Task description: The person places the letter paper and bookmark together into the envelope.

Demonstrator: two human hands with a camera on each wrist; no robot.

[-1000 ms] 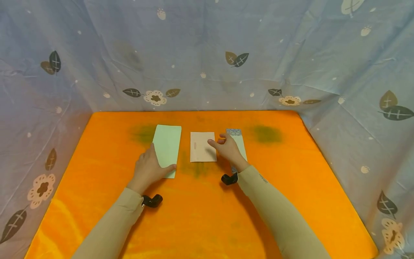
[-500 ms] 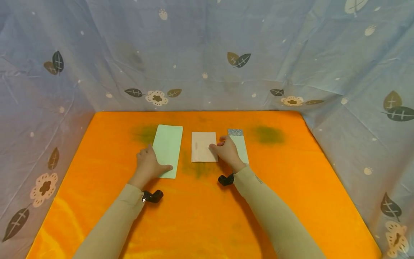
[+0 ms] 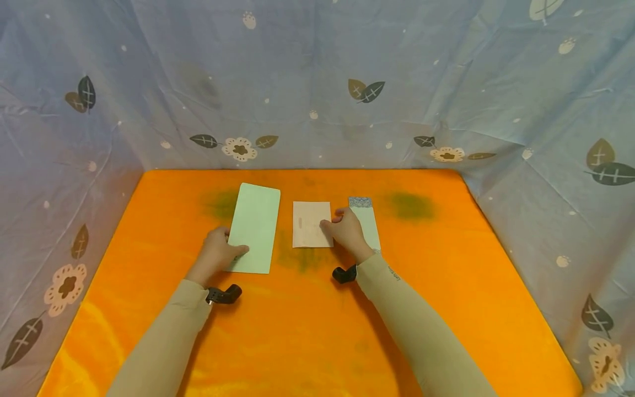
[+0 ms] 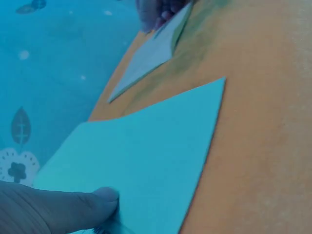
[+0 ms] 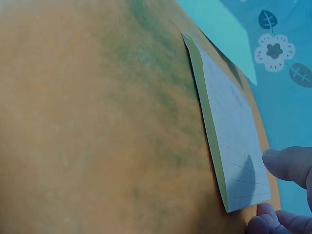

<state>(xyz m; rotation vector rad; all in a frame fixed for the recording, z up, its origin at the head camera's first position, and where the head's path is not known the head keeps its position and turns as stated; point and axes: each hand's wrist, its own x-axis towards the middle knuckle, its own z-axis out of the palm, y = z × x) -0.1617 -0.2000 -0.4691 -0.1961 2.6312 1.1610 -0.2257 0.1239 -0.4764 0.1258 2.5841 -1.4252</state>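
Note:
My left hand (image 3: 213, 256) pinches a tall pale green sheet of paper (image 3: 258, 220) at its lower left edge, thumb on top and fingers behind. The left wrist view shows the sheet (image 4: 156, 141) bowed, with a small dark mark by the thumb (image 4: 92, 207). At the middle lies a pale pink notepad (image 3: 307, 220), which shows ruled lines and a yellowish side in the right wrist view. My right hand (image 3: 347, 230) is at its right edge. There the thumb (image 5: 287, 163) hovers over the pad, casting a shadow, with the fingertips below by the corner.
A narrow whitish piece with grey patterned ends (image 3: 366, 220) lies partly under my right hand in the head view. An orange cloth (image 3: 307, 331) with green patches covers the table. Patterned curtains (image 3: 307, 82) stand behind it and on both sides.
My left hand has drawn in its spread thumb and now holds the green sheet by its left edge; the sheet's top has risen slightly. The right thumb has come closer to the pad's edge.

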